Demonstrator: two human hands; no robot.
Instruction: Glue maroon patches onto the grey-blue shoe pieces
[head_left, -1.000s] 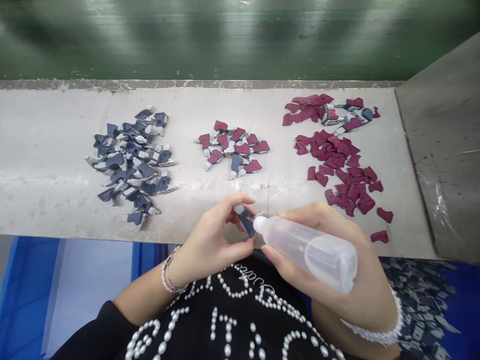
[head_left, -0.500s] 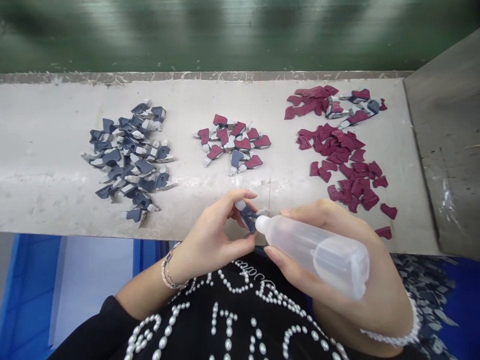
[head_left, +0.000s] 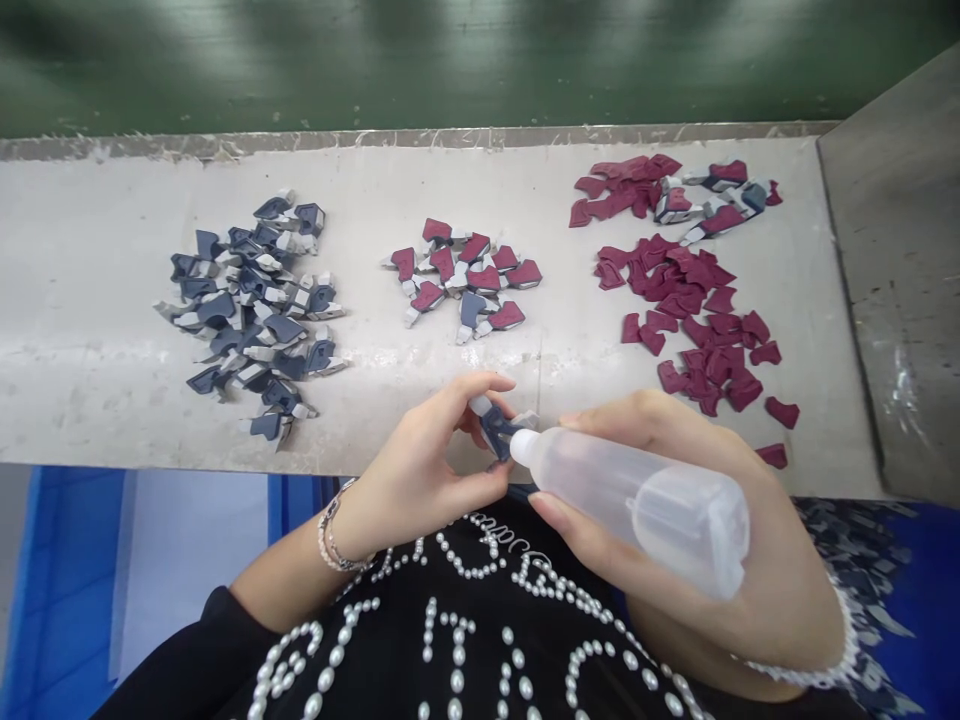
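My left hand [head_left: 431, 455] pinches a small dark blue and grey plastic part [head_left: 495, 428] between fingers and thumb, near the table's front edge. In my right hand [head_left: 757, 520] lies a translucent squeeze bottle [head_left: 637, 505] with a white tip, tilted on its side and pointing left. Its tip is at the blue-grey part; whether the two touch I cannot tell. A little clear liquid seems to sit in the bottle. Beyond my hands is a cluster of blue-grey parts with maroon faces [head_left: 480, 278], one of them without a visible maroon face.
Many blue-grey parts [head_left: 255, 310] are heaped on the left of the white table [head_left: 90, 330]. Loose maroon pieces [head_left: 712, 350] lie on the right, beside a few assembled parts [head_left: 724, 205]. A metal panel [head_left: 892, 270] bounds the right end. Blue bins [head_left: 71, 590] stand below the front edge.
The view has shifted slightly. Both hands keep nearly the same pose, with the bottle's tip still at the blue-grey part.
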